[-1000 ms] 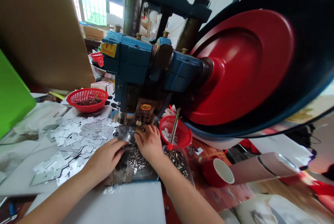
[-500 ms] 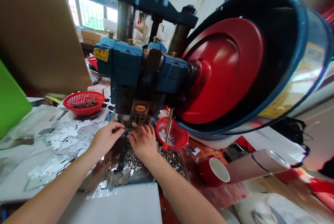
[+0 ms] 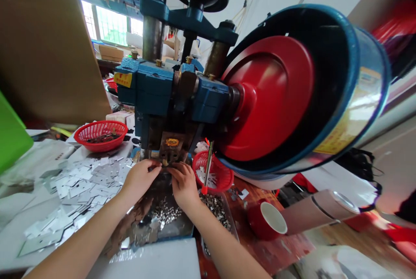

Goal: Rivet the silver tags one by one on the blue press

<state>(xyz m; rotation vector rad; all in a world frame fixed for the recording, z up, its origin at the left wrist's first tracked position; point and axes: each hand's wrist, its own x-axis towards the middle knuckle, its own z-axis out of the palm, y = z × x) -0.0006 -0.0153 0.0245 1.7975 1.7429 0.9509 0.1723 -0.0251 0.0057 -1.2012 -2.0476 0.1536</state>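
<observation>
At the foot of a blue press (image 3: pixel 152 84), both my hands work close together just under its dark ram block (image 3: pixel 172 142). My left hand (image 3: pixel 141 179) has thumb and index finger pinched at the die's left side. Beside it, my right hand (image 3: pixel 184 183) has its fingers bent and pressed together at the die's right side. Whatever the fingertips hold is too small and hidden to make out. Small shiny metal bits (image 3: pixel 165 212) lie on the press bed below my hands. Flat silver metal plates (image 3: pixel 78 188) are heaped to the left.
A red basket (image 3: pixel 100 136) of dark parts stands left, another red basket (image 3: pixel 218 175) right. A red-hubbed flywheel (image 3: pixel 269 97) fills the right side. Nearby are a clear bin of metal bits (image 3: pixel 216 209), a screwdriver (image 3: pixel 208 166), a red mug (image 3: pixel 266 220) and a pink flask (image 3: pixel 318 212).
My hands have come a little further apart and sit closer under the ram. Fewer shiny bits show on the bed below them. The camera view has shifted slightly.
</observation>
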